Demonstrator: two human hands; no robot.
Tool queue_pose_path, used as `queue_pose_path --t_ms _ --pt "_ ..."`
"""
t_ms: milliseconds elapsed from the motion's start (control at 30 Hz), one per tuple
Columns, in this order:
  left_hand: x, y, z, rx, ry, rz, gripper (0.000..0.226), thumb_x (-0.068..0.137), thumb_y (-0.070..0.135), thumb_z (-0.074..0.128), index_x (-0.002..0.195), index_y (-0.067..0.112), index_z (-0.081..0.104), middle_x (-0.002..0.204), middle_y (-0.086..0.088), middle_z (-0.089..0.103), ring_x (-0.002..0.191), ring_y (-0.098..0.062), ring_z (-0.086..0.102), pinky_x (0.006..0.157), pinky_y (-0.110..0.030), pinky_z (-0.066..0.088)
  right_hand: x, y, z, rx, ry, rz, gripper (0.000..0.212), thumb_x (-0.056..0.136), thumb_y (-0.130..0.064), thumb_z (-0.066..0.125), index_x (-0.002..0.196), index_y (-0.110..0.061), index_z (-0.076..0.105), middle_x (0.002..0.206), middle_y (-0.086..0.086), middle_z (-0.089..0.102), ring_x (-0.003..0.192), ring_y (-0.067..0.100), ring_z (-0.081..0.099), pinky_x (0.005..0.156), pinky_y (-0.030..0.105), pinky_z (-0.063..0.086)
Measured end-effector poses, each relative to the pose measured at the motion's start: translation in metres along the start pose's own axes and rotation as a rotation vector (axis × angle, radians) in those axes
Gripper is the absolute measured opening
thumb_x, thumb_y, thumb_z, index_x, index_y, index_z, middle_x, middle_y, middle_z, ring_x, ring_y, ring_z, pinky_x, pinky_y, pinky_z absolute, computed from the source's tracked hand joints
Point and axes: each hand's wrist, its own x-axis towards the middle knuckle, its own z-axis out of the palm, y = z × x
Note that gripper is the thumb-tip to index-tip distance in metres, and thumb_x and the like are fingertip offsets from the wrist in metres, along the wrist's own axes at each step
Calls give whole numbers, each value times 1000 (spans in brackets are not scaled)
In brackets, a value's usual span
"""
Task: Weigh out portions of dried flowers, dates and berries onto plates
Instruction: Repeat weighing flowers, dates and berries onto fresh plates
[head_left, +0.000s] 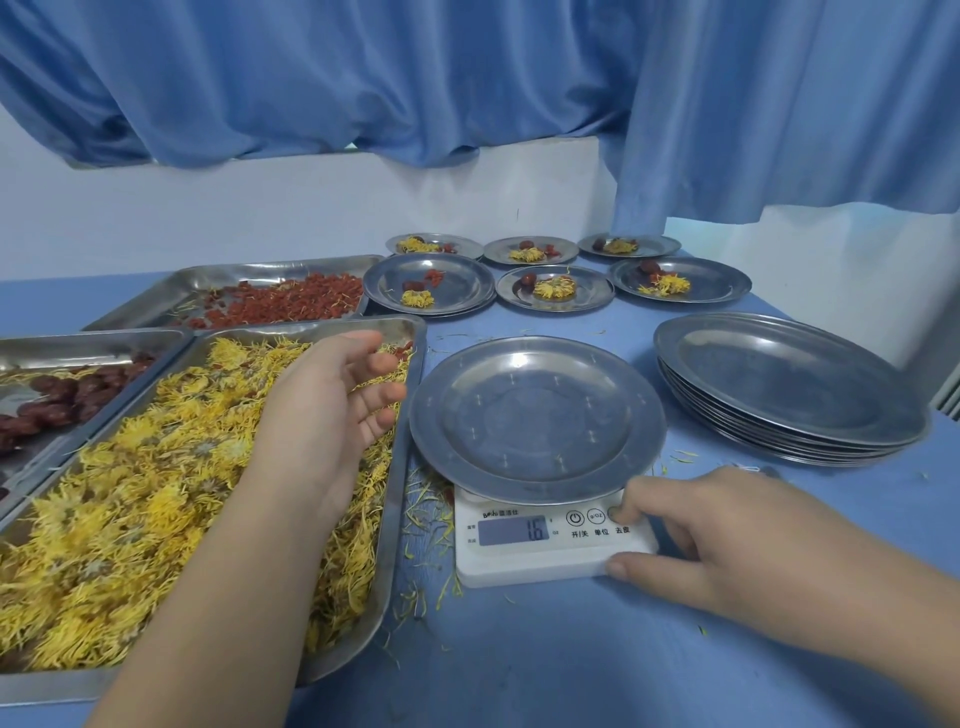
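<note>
Our left hand (332, 395) hovers over the far end of the flower tray (397, 493), palm turned to the right, its fingers (384, 395) loosely curled and a little apart; we see nothing pinched in them. Our right hand (727, 535) rests at the near right corner of the scale (540, 564): the forefinger (631, 499) presses the right end of the button row (584, 517) and the thumb (639, 566) lies against the front edge. An empty plate (535, 415) sits on the scale and the display (513, 530) shows a reading, so we judge that we are zeroing the scale before a fresh portion.

The dried flowers (130, 493) fill the near tray, just left of the scale; the dates (57, 400) lie in the date tray (93, 340) further left and the berries (291, 304) in the berry tray (270, 265) behind. Six filled plates (457, 280) stand at the back of the tabletop (519, 649), a stack of empty plates (789, 379) to the right.

The flowers are likely featherlight, brittle and quick to shed, as the loose petals (431, 499) round the scale suggest. We should take one whole head by its sides with a soft pinch of fingertips and set it down at the plate's middle, not drop it. The dates look firm; the berries are small and call for a pinch of several.
</note>
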Motion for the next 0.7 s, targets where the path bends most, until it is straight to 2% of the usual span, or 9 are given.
queue_pose_path --t_ms 67,133,200,300,400,700 --pt "0 0 0 -3 -1 -2 7 90 21 59 96 18 62 69 6 65 54 -10 60 49 -20 50 2 3 -1 7 30 -38 52 72 -79 31 108 -45 47 67 -17 55 61 -1 48 51 16 31" --pt "1 0 -1 -5 -4 -5 8 90 21 59 97 18 62 69 6 65 54 -10 60 48 -20 50 3 6 -6 66 24 -68 43 77 -72 38 102 -44 58 69 -23 56 62 0 50 51 19 35" --pt "1 0 -1 -4 -2 -3 9 90 21 59 98 18 62 68 6 65 54 -10 60 48 -21 49 3 11 -11 146 41 -59 32 79 -64 46 85 -38 64 63 -14 56 56 8 49 53 27 43" --pt "2 -1 -2 2 -2 3 9 90 22 59 98 18 62 66 8 65 54 -9 60 49 -21 49 3 15 -16 161 104 18 17 77 -42 52 70 -27 56 55 -8 54 51 12 46 52 35 47" --pt "2 -1 -1 7 3 10 7 90 22 59 96 19 63 65 8 65 54 -9 61 49 -21 50 4 17 -13 150 132 99 9 75 -29 53 67 -25 54 53 -11 54 51 12 47 52 33 47" --pt "1 1 1 -46 17 25 8 90 21 58 96 18 63 62 8 64 55 -10 59 51 -22 48 14 8 4 156 127 131 10 78 -23 53 78 -33 55 64 -28 57 58 5 49 60 33 48"
